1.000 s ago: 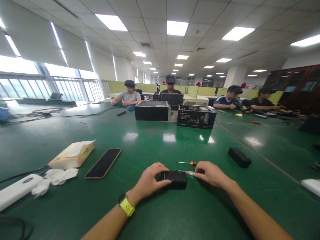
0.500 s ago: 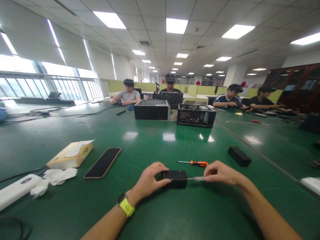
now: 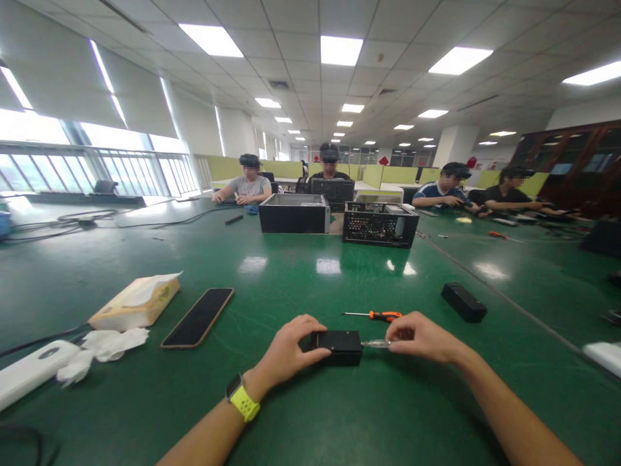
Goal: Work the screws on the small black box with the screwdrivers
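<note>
A small black box (image 3: 345,348) lies on the green table, its left end gripped between the thumb and fingers of my left hand (image 3: 297,346). My right hand (image 3: 418,338) pinches the clear handle of a screwdriver (image 3: 377,344). The screwdriver is level, its tip at the right end face of the box; whether the tip sits in a screw is too small to tell. Just behind my right fingers lies a second screwdriver (image 3: 371,315) with an orange and black handle. Another black box (image 3: 464,302) rests farther right.
To the left are a phone (image 3: 198,317), a tissue pack (image 3: 138,301), crumpled tissues (image 3: 109,343) and a white device (image 3: 33,372). Two open computer cases (image 3: 294,217) (image 3: 380,225) stand across the table. Several people sit at the far side. Cables (image 3: 72,220) lie at far left.
My right hand has moved slightly left along the clear screwdriver, closer to the box. My left hand still holds the box in place.
</note>
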`<action>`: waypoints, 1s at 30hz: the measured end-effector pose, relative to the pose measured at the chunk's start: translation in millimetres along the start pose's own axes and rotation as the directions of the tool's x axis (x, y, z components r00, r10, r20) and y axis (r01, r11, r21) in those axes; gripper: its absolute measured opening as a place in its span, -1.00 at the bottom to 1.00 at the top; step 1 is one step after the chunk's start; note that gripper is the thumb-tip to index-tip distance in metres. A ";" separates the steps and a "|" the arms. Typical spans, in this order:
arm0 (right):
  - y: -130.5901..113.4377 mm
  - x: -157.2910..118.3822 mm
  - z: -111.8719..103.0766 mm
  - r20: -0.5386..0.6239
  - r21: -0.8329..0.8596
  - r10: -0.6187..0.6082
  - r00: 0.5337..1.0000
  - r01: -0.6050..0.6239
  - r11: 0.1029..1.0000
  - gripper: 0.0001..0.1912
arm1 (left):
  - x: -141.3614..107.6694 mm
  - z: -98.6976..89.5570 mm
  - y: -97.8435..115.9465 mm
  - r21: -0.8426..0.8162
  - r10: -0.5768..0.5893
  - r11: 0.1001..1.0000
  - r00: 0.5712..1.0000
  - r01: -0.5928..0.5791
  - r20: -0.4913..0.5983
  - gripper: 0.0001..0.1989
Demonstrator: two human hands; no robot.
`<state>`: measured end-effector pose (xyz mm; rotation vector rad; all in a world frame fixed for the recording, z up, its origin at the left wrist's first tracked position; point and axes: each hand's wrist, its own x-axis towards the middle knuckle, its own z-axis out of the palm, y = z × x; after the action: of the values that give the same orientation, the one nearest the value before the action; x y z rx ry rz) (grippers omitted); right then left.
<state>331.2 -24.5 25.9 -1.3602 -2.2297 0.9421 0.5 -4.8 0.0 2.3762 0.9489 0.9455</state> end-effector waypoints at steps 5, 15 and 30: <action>1.1 5.0 7.1 0.029 -0.027 0.002 1.000 -0.001 1.000 -0.84 | 1.2 0.3 1.5 -0.029 0.007 1.000 1.000 -0.008 -0.022 -0.75; -2.2 6.4 9.7 0.042 -0.056 -0.004 0.999 0.007 0.998 -0.85 | -0.1 0.2 1.2 -0.044 0.030 0.999 0.999 -0.031 -0.023 -0.76; 24.4 -1.8 -8.2 -0.009 -0.113 0.128 0.992 -0.128 0.985 -0.84 | 2.0 -2.5 5.6 -0.050 0.061 0.996 0.989 -0.068 -0.133 -0.81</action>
<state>352.6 -15.6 14.7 -1.5704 -2.2475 0.8670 2.3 -6.9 5.9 2.3355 0.8856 1.1496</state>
